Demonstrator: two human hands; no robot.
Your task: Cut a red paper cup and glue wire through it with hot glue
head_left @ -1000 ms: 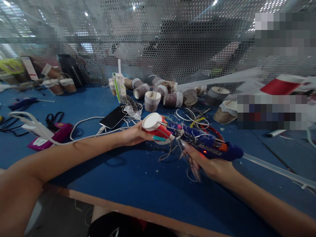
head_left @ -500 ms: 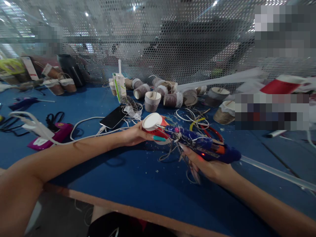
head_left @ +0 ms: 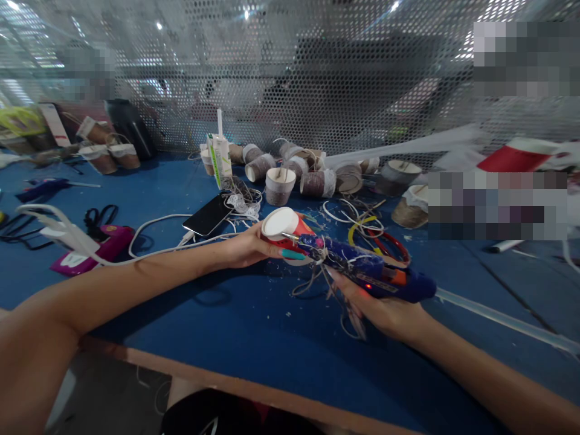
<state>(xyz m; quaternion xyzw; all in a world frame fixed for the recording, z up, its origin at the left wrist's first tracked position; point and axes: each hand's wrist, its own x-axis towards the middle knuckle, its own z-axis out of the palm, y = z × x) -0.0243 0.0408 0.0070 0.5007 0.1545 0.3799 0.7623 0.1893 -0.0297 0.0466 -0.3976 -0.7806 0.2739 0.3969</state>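
Observation:
My left hand (head_left: 252, 246) is closed around a red and white paper cup (head_left: 280, 224), tilted so its pale round end faces up. In my right hand (head_left: 385, 308) is a blue hot glue gun (head_left: 357, 257), with a red light lit on its side and a clear glue stick (head_left: 493, 317) trailing from its back. The gun's metal nozzle is at the cup's near side, close to my left thumb; whether it touches the cup I cannot tell. Strands of twine (head_left: 312, 283) hang under the gun and partly lie on the blue table.
Several twine-wrapped cups (head_left: 280, 186) crowd the table's far side. A phone (head_left: 207, 215) on a white cable lies behind my left forearm, near a purple power strip (head_left: 97, 249). Red-handled pliers (head_left: 394, 244) lie beyond the gun. A second glue gun (head_left: 43, 190) rests far left.
My right hand and the glue gun have shifted slightly left, the nozzle moving a little left and down along the cup. My left hand and the cup stay nearly still.

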